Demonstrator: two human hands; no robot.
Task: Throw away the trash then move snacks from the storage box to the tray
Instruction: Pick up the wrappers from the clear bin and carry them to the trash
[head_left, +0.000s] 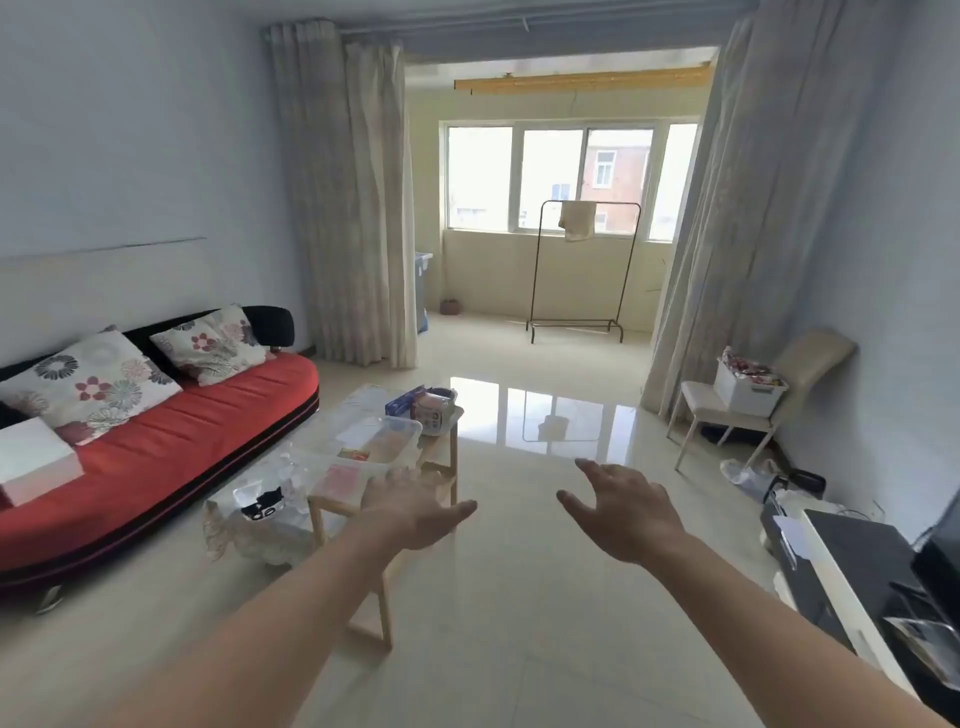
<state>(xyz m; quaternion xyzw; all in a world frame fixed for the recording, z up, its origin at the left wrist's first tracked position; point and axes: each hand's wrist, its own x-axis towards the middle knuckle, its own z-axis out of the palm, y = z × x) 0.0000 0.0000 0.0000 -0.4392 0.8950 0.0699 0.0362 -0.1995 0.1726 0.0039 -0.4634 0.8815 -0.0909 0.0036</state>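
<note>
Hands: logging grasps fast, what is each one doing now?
Left hand: open, fingers spread, holding nothing.
Right hand: open, fingers spread, holding nothing.

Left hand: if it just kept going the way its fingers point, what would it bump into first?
Probably the clear plastic container on the low wooden table. The left hand is open, with its fingers aimed forward over the table's near end. Depth is unclear, so it might pass just above.
</note>
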